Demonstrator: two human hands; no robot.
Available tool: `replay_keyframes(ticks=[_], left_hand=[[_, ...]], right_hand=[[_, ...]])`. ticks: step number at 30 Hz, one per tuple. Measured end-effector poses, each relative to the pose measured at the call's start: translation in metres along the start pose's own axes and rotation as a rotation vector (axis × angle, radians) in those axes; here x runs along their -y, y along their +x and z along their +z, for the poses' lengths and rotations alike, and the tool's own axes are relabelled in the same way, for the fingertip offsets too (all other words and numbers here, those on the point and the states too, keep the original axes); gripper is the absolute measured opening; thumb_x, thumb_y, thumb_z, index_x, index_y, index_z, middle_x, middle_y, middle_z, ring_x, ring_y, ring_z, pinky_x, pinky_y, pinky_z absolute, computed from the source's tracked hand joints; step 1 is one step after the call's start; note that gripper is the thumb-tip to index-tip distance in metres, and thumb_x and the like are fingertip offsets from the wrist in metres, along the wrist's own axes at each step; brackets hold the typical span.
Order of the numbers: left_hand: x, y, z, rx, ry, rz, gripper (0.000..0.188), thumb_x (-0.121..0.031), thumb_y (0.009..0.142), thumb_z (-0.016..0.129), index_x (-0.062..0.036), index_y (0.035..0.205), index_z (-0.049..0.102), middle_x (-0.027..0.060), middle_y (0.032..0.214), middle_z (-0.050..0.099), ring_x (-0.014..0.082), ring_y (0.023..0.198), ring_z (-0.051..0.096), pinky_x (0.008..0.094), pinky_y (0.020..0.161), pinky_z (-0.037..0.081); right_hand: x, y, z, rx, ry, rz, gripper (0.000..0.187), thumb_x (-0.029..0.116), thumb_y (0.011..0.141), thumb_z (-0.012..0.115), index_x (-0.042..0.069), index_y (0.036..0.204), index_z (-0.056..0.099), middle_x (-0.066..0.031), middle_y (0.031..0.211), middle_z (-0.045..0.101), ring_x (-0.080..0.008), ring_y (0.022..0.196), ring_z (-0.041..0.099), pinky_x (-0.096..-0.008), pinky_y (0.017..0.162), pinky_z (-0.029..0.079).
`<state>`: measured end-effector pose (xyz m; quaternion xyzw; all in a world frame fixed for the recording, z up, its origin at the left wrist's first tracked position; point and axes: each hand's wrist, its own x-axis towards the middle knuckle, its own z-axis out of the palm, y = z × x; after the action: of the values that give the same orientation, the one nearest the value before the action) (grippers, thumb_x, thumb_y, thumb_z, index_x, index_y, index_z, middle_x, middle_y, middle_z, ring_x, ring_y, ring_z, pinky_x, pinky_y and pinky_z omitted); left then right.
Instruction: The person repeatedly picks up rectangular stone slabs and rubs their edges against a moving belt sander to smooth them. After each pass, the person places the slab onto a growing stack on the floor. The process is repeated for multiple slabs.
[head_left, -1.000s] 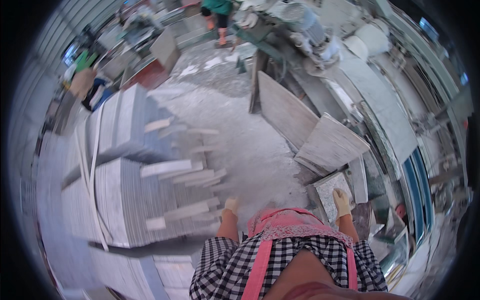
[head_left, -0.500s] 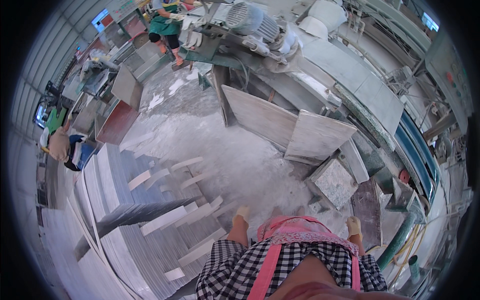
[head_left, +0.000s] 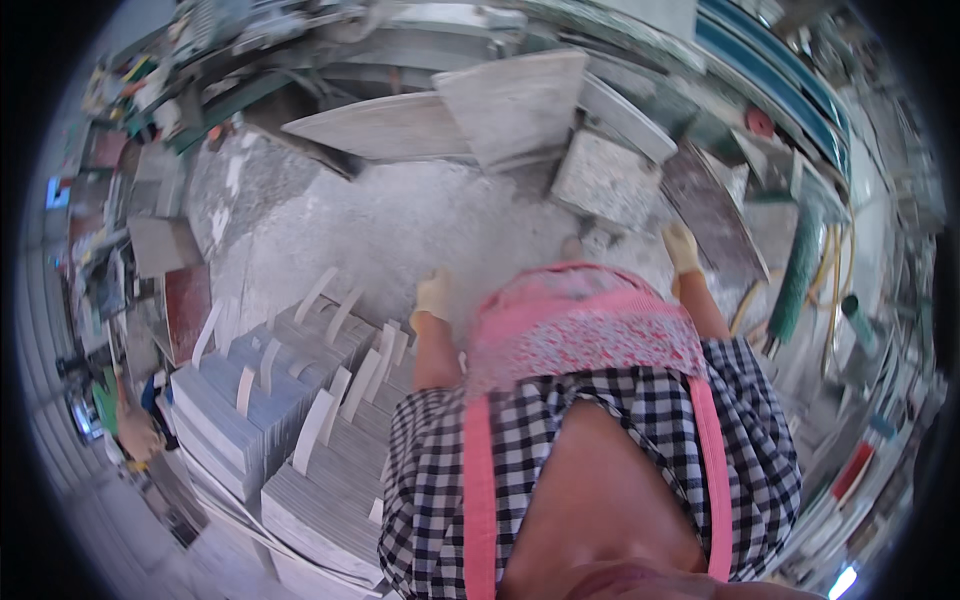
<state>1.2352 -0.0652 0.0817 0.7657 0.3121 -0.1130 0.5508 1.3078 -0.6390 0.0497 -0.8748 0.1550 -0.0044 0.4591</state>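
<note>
Left hand [head_left: 432, 294] and right hand [head_left: 682, 250] apart, nothing seen in either

From my remote seat: both gloved. Left fingers look loosely curled, right ones aim away from the body; blurred, can't tell if spread or pressed together. Pale strips [head_left: 313, 432] stick up left of the left fingers and back toward the body, long axes mostly tilting away and rightward. They rise from the slab stack [head_left: 320, 510], same side; slab edges too fine to call. Dark slab [head_left: 710, 205] just right of the right fingers, long axis slanting far-left to near-right; contact unclear. I'd judge this a hands-free step; any grip would call for fingers brought onto an edge. Past the right fingers, leftward: speckled slab [head_left: 605, 180]. Beyond, between both hands' fingers: leaning pale slab [head_left: 515, 105]. Well left of the left fingers: co-worker [head_left: 138, 432].
</note>
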Motion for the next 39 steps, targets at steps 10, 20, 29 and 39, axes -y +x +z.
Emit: replay_keyframes(ticks=[10, 20, 29, 39], left_hand=[[-0.005, 0.005, 0.016, 0.061, 0.225, -0.033, 0.037, -0.037, 0.09, 0.058, -0.0011, 0.091, 0.067, 0.0064, 0.085, 0.066, 0.0135, 0.072, 0.059, 0.0352, 0.063, 0.046], [-0.238, 0.045, 0.095, -0.119, -0.227, 0.245, 0.038, -0.032, 0.098, 0.05, -0.0011, 0.112, 0.066, 0.0059, 0.104, 0.069, 0.0171, 0.103, 0.06, 0.0301, 0.092, 0.044], [-0.484, 0.158, 0.204, 0.027, 0.062, 1.048, 0.027, -0.023, 0.097, 0.057, -0.004, 0.11, 0.071, 0.0152, 0.112, 0.071, 0.0276, 0.109, 0.066, 0.0357, 0.096, 0.049], [-0.609, 0.247, 0.302, 0.018, 0.56, 1.302, 0.042, -0.025, 0.085, 0.062, 0.0019, 0.117, 0.063, 0.0193, 0.128, 0.059, 0.0355, 0.127, 0.049, 0.046, 0.112, 0.033]], right_hand=[[0.006, 0.03, -0.05, -0.035, -0.113, 0.182, 0.046, 0.046, 0.089, 0.059, 0.005, 0.106, 0.072, -0.0152, 0.099, 0.073, -0.0294, 0.099, 0.068, -0.0391, 0.087, 0.05], [0.032, -0.022, -0.103, -0.032, 0.243, 0.827, 0.05, 0.048, 0.091, 0.057, 0.011, 0.125, 0.059, -0.0067, 0.108, 0.067, -0.0211, 0.107, 0.06, -0.0383, 0.093, 0.044], [0.02, 0.016, -0.111, -0.618, 0.944, 0.566, 0.033, 0.036, 0.096, 0.064, 0.004, 0.106, 0.063, -0.003, 0.085, 0.063, -0.0159, 0.078, 0.063, -0.0294, 0.07, 0.054], [0.241, 0.173, -0.16, -0.605, 0.391, 0.294, 0.053, 0.048, 0.102, 0.046, 0.002, 0.117, 0.066, 0.0029, 0.074, 0.051, -0.0073, 0.065, 0.038, -0.0236, 0.063, 0.033]])
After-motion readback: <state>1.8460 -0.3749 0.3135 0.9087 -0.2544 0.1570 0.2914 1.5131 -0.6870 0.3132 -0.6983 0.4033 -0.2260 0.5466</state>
